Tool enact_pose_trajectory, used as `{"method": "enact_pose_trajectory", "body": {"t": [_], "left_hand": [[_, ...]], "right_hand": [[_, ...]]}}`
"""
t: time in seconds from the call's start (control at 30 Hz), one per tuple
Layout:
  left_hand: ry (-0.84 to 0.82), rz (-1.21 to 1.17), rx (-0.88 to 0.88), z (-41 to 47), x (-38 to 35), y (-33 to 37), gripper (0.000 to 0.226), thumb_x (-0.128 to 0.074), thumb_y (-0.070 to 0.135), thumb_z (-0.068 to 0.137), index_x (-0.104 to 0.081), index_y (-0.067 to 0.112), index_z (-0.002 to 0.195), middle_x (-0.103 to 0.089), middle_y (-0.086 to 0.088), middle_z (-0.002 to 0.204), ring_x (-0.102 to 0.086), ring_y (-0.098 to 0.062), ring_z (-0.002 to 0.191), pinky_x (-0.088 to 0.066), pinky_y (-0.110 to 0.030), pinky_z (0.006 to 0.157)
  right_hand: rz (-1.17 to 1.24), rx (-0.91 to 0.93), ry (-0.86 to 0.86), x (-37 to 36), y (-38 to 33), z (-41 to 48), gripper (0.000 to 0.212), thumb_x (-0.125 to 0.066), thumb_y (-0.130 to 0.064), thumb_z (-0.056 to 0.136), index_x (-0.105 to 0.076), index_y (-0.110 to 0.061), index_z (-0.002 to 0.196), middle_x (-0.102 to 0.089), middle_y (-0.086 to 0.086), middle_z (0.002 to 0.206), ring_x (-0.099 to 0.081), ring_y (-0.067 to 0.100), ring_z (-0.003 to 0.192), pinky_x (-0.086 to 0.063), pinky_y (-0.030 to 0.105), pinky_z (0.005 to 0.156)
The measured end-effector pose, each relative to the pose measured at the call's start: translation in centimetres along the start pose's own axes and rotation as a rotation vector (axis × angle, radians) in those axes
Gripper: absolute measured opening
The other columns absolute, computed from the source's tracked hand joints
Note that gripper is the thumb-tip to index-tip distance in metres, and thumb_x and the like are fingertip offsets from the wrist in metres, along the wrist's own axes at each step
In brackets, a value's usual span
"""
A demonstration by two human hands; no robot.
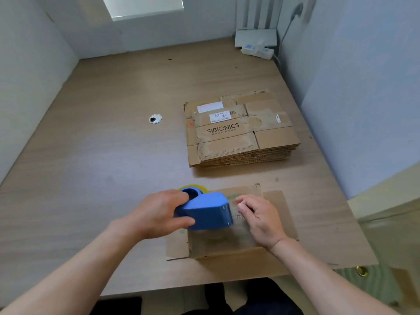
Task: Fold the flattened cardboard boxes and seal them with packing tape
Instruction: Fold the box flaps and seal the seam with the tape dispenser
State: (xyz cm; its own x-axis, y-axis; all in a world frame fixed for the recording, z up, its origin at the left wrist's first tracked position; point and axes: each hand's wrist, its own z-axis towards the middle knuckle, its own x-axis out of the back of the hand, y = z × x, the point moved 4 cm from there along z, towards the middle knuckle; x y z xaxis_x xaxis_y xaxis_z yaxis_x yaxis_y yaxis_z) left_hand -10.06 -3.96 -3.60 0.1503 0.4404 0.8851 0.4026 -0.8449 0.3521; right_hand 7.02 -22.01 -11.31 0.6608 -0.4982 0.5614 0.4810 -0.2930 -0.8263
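The tape roll is mostly hidden behind the blue tape dispenser; only a yellowish rim shows at its twelve o'clock. The box under the hands is blurred and its print unreadable. Both forearms reach in from six o'clock. The left hand wraps the dispenser's nine o'clock end, thumb on the near side and fingers over the top, gripping it firmly. The right hand lies on the box at the dispenser's three o'clock, fingers curled toward its mouth; I cannot tell whether they pinch tape. The box sits on the table near its six o'clock edge. A stack of flattened boxes lies at twelve o'clock of it.
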Motion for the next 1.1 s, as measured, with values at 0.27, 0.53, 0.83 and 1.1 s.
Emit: {"method": "enact_pose_trajectory", "body": {"t": [0.27, 0.53, 0.83, 1.1], "left_hand": [[-0.044, -0.269, 0.247, -3.8, 2.0, -3.9, 0.043, -0.051, 0.067, 0.062, -0.048, 0.024, 0.063, -0.049, 0.011, 0.055, -0.043, -0.007, 0.051, -0.03, -0.025, 0.051], [-0.231, -0.005, 0.263, 4.0, 0.8, 0.5, 0.034, -0.063, 0.057, 0.081, -0.059, 0.024, 0.076, -0.059, 0.005, 0.079, -0.056, -0.009, 0.073, -0.04, -0.027, 0.058], [-0.272, 0.077, 0.266, 5.6, 0.3, 0.9, 0.034, -0.061, 0.06, 0.081, -0.06, 0.025, 0.08, -0.06, 0.006, 0.083, -0.057, -0.009, 0.078, -0.044, -0.028, 0.065], [-0.294, 0.074, 0.294, 5.7, 0.0, 0.9, 0.038, -0.058, 0.064, 0.077, -0.06, 0.026, 0.085, -0.06, 0.006, 0.087, -0.058, -0.01, 0.082, -0.052, -0.033, 0.078]], "right_hand": [[0.274, -0.202, 0.32, 1.4, 1.9, 0.3, 0.035, -0.039, -0.036, 0.086, -0.065, -0.014, 0.074, -0.067, -0.006, 0.093, -0.06, 0.002, 0.09, -0.046, 0.021, 0.079], [0.537, -0.49, 0.551, 2.2, 4.0, -0.9, 0.034, -0.054, -0.037, 0.076, -0.064, -0.006, 0.069, -0.059, -0.001, 0.057, -0.053, 0.016, 0.058, -0.043, 0.037, 0.059], [0.493, -0.64, 0.386, 1.9, 6.6, -3.7, 0.033, -0.055, -0.019, 0.098, -0.054, -0.001, 0.07, -0.061, 0.021, 0.072, -0.06, 0.033, 0.071, -0.05, 0.056, 0.072], [0.215, -0.814, 0.145, 1.3, 7.7, -3.2, 0.023, -0.058, -0.035, 0.098, -0.055, -0.013, 0.093, -0.061, -0.002, 0.088, -0.058, 0.02, 0.086, -0.042, 0.03, 0.065]]}}
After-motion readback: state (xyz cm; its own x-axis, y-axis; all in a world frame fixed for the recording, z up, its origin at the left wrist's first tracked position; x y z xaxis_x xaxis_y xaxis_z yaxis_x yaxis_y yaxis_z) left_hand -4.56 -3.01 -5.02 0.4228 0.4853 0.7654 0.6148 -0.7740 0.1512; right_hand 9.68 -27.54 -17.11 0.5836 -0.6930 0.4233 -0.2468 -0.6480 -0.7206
